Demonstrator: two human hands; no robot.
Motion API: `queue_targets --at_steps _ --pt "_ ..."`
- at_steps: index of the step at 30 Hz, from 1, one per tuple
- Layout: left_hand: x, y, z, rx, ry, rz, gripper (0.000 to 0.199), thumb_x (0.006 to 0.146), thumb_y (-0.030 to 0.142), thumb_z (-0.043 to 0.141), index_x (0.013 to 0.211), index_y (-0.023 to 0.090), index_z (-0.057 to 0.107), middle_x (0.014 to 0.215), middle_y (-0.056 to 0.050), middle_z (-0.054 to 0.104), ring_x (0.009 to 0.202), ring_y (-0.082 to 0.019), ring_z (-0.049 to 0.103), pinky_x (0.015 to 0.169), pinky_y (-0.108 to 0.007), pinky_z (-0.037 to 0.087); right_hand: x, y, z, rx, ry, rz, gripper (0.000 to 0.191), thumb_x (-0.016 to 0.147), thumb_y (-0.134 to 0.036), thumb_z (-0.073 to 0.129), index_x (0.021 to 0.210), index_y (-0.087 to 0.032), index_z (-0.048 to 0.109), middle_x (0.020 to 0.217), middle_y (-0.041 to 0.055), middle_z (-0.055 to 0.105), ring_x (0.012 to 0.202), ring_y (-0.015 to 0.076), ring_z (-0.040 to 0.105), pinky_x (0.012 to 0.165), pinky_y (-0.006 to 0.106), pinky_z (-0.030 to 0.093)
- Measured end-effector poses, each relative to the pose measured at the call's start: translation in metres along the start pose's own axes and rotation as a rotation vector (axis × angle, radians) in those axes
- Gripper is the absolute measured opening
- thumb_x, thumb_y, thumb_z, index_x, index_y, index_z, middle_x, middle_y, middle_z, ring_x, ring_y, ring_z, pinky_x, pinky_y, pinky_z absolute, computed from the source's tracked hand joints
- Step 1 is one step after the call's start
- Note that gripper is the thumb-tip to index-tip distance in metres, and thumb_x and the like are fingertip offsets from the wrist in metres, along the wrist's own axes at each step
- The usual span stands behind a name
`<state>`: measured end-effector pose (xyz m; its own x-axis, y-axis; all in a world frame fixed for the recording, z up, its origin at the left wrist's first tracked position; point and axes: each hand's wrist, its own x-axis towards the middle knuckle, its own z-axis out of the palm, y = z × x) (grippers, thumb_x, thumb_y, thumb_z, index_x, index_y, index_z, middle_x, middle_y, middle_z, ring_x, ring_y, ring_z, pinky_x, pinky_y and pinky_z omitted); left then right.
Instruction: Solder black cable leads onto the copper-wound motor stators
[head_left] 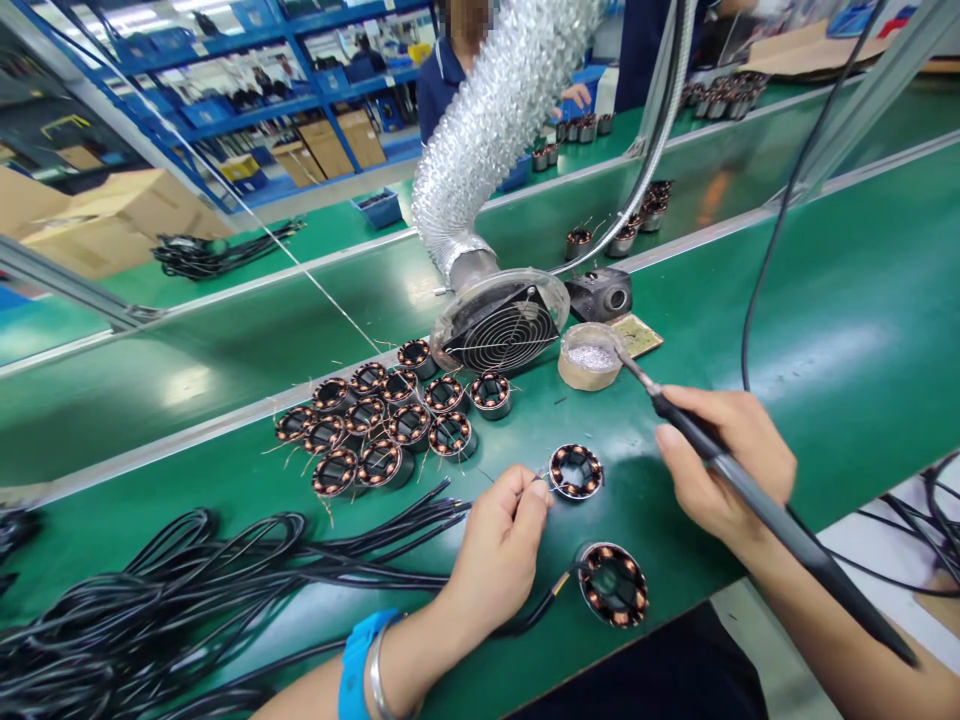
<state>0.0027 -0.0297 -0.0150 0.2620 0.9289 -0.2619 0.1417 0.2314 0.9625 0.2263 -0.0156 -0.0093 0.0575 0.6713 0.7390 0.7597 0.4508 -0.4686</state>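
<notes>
My right hand (724,470) is closed around the black handle of a soldering iron (690,425). The iron's tip reaches the rim of a small round tub (589,370) with silvery, shiny material inside. My left hand (506,540) pinches thin wire leads at the left side of a motor stator (576,472) with copper windings. Just what lies between the fingertips is partly hidden. Nearer to me lies a second stator (613,585), joined to a black cable (551,600) that passes under my left wrist.
Several more stators (379,462) stand grouped at the left, loose wire ends sticking out. Black cables (187,580) lie coiled at front left. A fume extractor (502,335) on a silver duct hangs over the bench. A black cord (757,270) hangs at right. Across the bench is another person (442,90).
</notes>
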Motion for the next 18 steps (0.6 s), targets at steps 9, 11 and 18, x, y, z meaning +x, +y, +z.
queue_targets --at_steps 9,11,18 --pt "0.0 0.003 0.001 -0.022 -0.009 -0.026 0.034 0.095 0.047 0.048 0.077 0.018 0.051 0.058 0.007 0.032 0.053 -0.01 0.027 0.05 -0.023 0.022 -0.01 0.009 0.009 0.115 -0.12 0.107 0.031 0.096 -0.021 0.055 0.127 -0.024 0.058 0.084 0.0009 0.071 0.067 0.0159 0.068 0.067 0.029 0.057" --pt "0.001 0.003 0.002 -0.04 -0.011 -0.034 0.035 0.095 0.05 0.048 0.078 0.018 0.051 0.057 0.008 0.032 0.052 -0.01 0.027 0.049 -0.022 0.022 -0.011 -0.004 0.01 0.221 -0.157 0.064 0.028 0.095 -0.015 0.055 0.121 -0.025 0.061 0.077 -0.0023 0.069 0.061 0.0136 0.066 0.062 0.027 0.056" --pt "0.001 0.009 -0.003 -0.107 -0.047 -0.06 0.041 0.092 0.056 0.05 0.078 0.017 0.054 0.055 0.007 0.036 0.051 -0.009 0.029 0.049 -0.021 0.025 -0.007 -0.033 0.028 0.339 -0.369 -0.158 0.024 0.087 -0.01 0.058 0.109 -0.02 0.057 0.088 0.0033 0.069 0.071 0.0173 0.057 0.064 0.031 0.05"
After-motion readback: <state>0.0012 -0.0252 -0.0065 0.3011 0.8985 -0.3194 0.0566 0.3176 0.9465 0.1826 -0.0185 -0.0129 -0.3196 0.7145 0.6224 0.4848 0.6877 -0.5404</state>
